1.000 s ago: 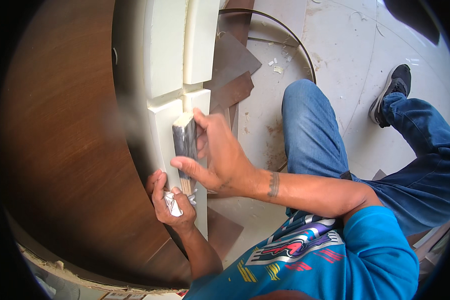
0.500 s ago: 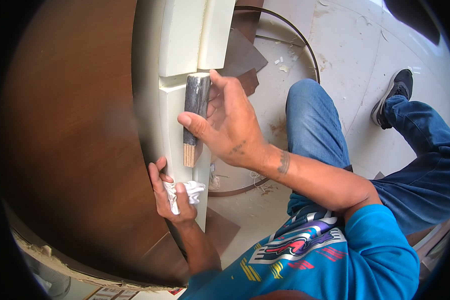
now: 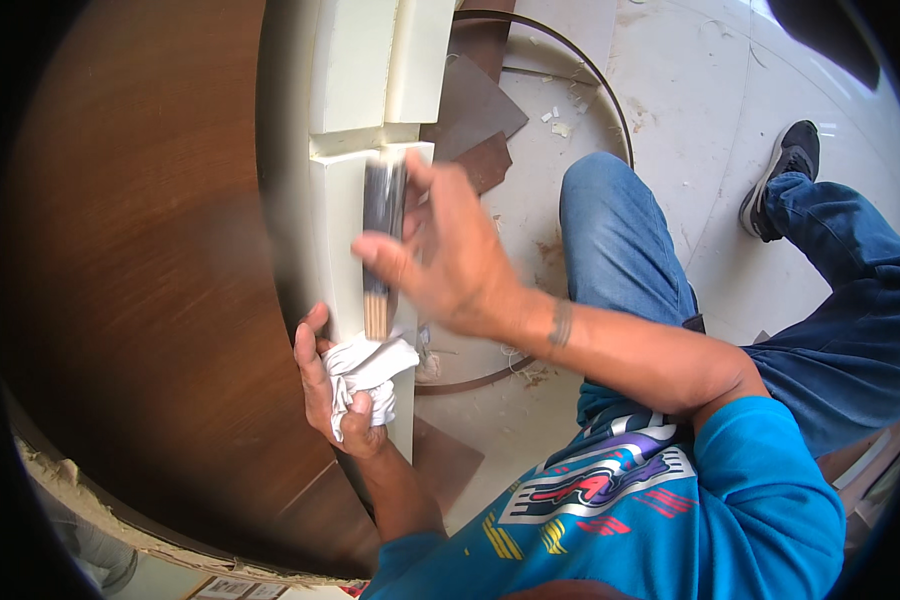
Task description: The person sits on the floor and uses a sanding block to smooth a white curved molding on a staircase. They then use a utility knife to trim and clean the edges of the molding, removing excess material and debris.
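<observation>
My right hand (image 3: pixel 460 260) grips a narrow wooden block (image 3: pixel 382 205), thumb on one side and fingers on the other. The block is wrapped in something black, with bare pale wood at its near end. It is held upright along the white grooved edge piece (image 3: pixel 342 230); whether it touches that piece I cannot tell. Just below, my left hand (image 3: pixel 322 385) holds a crumpled white cloth (image 3: pixel 370 370) against the lower part of the edge piece. The cloth lies close under the block's bare end. My right hand is slightly blurred.
A large curved brown wood panel (image 3: pixel 130 250) fills the left side. Brown offcuts (image 3: pixel 470 105) and a thin dark hoop (image 3: pixel 620 115) lie on the dusty pale floor (image 3: pixel 690 90) with scraps. My bent knee (image 3: pixel 610 215) is close on the right.
The block in my right hand has dropped slightly toward the cloth. In my left hand the cloth is bunched higher and more spread out. The view has shifted a little.
</observation>
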Motion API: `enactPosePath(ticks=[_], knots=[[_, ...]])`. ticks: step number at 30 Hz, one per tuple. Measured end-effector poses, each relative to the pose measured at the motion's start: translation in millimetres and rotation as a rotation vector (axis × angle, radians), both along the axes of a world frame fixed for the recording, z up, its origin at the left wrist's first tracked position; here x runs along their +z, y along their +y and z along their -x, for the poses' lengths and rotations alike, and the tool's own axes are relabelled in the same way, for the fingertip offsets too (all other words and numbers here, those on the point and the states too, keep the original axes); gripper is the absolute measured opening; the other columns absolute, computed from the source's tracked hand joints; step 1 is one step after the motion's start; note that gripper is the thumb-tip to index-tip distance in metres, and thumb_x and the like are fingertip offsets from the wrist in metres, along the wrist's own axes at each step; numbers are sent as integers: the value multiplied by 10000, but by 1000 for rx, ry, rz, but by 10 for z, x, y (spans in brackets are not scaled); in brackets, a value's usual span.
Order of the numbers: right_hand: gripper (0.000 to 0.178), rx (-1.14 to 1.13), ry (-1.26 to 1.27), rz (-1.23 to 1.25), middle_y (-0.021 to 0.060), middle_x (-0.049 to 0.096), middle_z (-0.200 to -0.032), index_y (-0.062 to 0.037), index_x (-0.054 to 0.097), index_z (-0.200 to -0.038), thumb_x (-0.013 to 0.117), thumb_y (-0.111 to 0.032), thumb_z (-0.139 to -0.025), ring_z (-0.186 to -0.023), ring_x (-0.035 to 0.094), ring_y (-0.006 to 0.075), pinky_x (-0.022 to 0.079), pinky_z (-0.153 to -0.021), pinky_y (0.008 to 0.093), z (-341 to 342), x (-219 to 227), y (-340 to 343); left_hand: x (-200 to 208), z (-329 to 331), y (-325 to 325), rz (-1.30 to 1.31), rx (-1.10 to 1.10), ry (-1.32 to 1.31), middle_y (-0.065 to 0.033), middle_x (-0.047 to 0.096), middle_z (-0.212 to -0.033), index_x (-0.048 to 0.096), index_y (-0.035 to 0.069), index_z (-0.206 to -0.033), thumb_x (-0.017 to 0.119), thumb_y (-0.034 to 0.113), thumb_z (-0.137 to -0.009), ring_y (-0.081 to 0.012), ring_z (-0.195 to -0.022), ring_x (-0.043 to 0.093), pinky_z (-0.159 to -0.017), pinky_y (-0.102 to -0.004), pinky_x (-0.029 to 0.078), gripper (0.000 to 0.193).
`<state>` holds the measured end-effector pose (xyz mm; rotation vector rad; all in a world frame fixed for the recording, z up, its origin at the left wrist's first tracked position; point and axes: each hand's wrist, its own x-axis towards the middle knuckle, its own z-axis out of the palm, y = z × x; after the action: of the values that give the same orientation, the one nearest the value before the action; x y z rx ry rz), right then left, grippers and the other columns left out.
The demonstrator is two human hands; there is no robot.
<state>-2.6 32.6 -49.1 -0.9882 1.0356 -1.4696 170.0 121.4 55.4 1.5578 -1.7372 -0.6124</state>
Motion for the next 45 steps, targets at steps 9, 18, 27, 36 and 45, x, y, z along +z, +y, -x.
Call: enactPosePath(ticks=[9,18,27,36,45], knots=[[884,14,-157,-32,177,514,-1180,169,402,-1506,879,-332,-957,-944,599,175,566,-755,305,18,-26,-71,-54,48,-23,23,36,15,-316,467,-1600,377,-116,-1638,670,412,-814,-353,-1336,536,-1099,-473,486,1022],[884,-28,-99,2,144,513,-1120,163,406,-1490,878,-357,-952,-904,589,178,558,-750,303,-21,-81,-115,-25,44,-11,17,55,-13,-285,492,-1599,412,-111,-1621,655,427,-799,-271,-1227,525,-1086,-411,444,1012],[944,6,-41,-15,165,523,-1148,163,380,-1518,898,-364,-930,-909,606,199,573,-784,335,-89,-78,-5,-23,41,-22,16,49,-27,-277,496,-1601,421,-117,-1617,651,444,-786,-255,-1264,480,-1145,-409,385,1028],[905,-57,-37,38,153,527,-1130,140,422,-1490,901,-378,-922,-889,578,196,551,-770,337,-129,-47,61,-25,51,-17,16,43,-8,-283,497,-1605,415,-113,-1626,653,432,-790,-251,-1273,471,-1155,-415,376,1027],[957,-15,-109,22,108,483,-1064,137,425,-1482,920,-434,-895,-859,528,171,524,-739,310,-179,13,199,-28,48,-18,29,29,-17,-281,515,-1594,427,-108,-1627,659,434,-791,-257,-1279,472,-1158,-417,368,1023]])
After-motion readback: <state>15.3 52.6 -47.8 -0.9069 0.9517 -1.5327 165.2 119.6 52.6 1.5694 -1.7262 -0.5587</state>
